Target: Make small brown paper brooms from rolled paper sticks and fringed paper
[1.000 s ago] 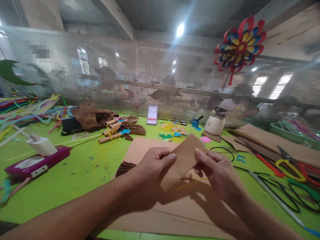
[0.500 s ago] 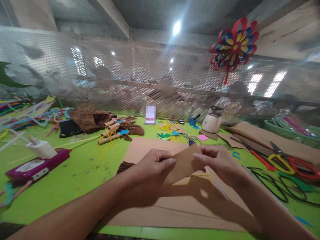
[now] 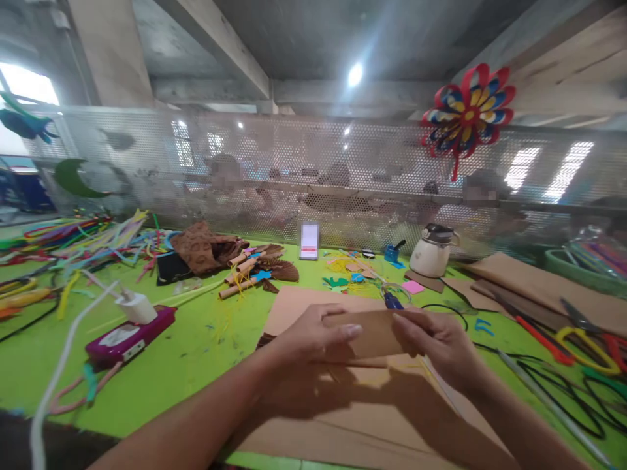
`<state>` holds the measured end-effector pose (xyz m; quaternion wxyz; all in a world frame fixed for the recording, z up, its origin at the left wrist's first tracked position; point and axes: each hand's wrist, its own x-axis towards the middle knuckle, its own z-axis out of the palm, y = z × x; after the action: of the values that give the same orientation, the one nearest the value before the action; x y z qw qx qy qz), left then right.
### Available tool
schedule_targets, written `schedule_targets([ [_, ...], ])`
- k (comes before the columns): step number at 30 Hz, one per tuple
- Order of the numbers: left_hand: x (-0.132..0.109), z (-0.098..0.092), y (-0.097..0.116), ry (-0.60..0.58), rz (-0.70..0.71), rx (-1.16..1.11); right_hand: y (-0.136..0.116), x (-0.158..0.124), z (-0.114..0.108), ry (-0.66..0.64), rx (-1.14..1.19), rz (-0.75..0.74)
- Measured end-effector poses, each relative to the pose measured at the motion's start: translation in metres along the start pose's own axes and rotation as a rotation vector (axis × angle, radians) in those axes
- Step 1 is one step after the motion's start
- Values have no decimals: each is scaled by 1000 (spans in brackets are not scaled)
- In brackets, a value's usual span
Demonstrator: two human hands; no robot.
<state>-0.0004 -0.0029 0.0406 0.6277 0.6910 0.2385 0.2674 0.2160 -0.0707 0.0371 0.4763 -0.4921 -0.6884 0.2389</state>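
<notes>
A small piece of brown kraft paper (image 3: 375,333) is held up between my two hands, above larger sheets. My left hand (image 3: 316,336) pinches its left end, thumb on the near face. Its right end is gripped by my right hand (image 3: 438,343), thumb in front. The piece looks slightly curved, and the fingers behind it are hidden. Beneath lies a large kraft sheet (image 3: 298,303), shadowed by my hands, with yellow strands near the right hand. Pleated dark brown paper (image 3: 264,340) shows beside my left wrist.
Rolled paper tubes (image 3: 240,287) lie beyond my left hand, and a purple power strip (image 3: 130,336) is at left. Scissors (image 3: 582,339) and black cable (image 3: 553,391) lie at right. A phone (image 3: 309,241), a white kettle (image 3: 431,251) and a blue-handled tool (image 3: 392,300) stand or lie farther back.
The paper piece has turned from slanted to nearly level, with both hands still on it. The view has shifted left and upward, so more of the left side shows.
</notes>
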Motion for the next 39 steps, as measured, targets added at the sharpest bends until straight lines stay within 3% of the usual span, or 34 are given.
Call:
schedule_targets([
  [3,4,0,-5,12,15,-237,7,0,4,203,-74,-43],
  [6,7,1,-15,2,-56,-272,11,-2,14,259,-131,-21],
  [15,8,2,-24,167,-169,-68,18,-8,20,268,-300,-143],
  [23,5,2,-16,100,-167,-98,11,-10,16,281,-298,-186],
  [29,2,-7,-8,24,-109,-82,6,-10,12,370,-174,-75],
  [39,6,-18,-16,98,10,-60,22,0,-13,274,-106,11],
])
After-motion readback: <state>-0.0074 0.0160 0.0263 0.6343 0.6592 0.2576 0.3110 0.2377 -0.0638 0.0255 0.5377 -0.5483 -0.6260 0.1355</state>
